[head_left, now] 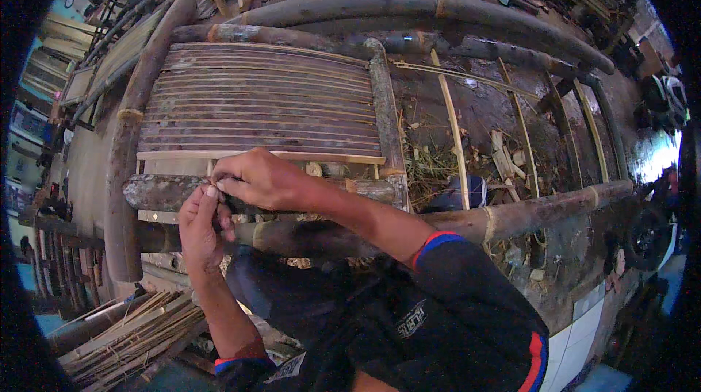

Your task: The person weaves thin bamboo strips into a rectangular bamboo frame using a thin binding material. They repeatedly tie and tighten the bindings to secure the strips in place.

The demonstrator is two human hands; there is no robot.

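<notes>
Close fingertip work is under way at a brown bamboo frame, where a panel of thin, evenly spaced slats (263, 93) is set in the left bay. The bare left hand (198, 224) and the bare right hand (263, 180) are brought together over a short, thick, mottled bamboo pole (161, 189), just beside the long pale strip (168, 156) that edges the panel. The fingers of both hands are bent in a pinch, their tips meeting; whether anything is grasped between them cannot be made out.

The step in hand is judged to be a small fitting or fastening at this near edge. For the next move, a steady pinch from both sides and a clear line of sight to the spot appear to be called for.

Part of the mottled pole is covered by the right hand and forearm, and the frame's long near pole (548, 206) is partly hidden by the arms and the black-shirted torso (467, 297). At lower left, a bundle of split bamboo strips (131, 333) is cut off by the dark lens rim. Among the shavings and offcuts (504, 158) on the floor at right, single pieces are hard to tell apart.
</notes>
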